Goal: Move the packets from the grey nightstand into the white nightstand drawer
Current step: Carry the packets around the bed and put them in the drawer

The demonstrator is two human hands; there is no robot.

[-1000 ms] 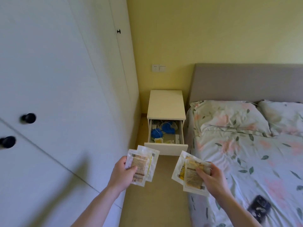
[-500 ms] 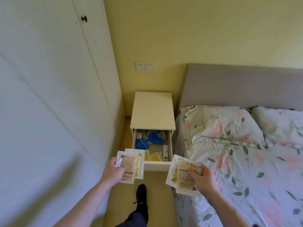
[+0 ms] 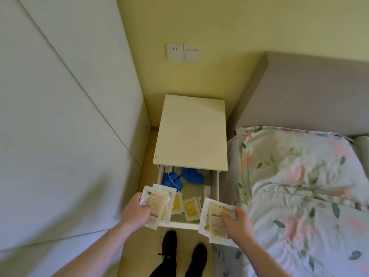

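The white nightstand (image 3: 191, 132) stands against the yellow wall with its top drawer (image 3: 216, 188) pulled open. My left hand (image 3: 135, 210) grips a small stack of clear packets with yellow-brown contents (image 3: 156, 202) over the drawer's front left corner. My right hand (image 3: 238, 219) holds a second stack of the same packets (image 3: 214, 218) at the drawer's front right corner. More yellow packets (image 3: 190, 206) lie on the drawer floor, behind them blue bundles (image 3: 192, 174) and a thin white cord. The grey nightstand is out of view.
White wardrobe doors (image 3: 60, 116) close off the left side. A bed with a floral pillow (image 3: 295, 158) and a grey headboard (image 3: 311, 94) fills the right. My black shoes (image 3: 169, 246) stand on the narrow floor strip before the drawer. A wall socket (image 3: 182, 51) sits above.
I have walked up to the white nightstand, which now lies directly below. Both hands, still holding their packets, have come over the open drawer's front edge.
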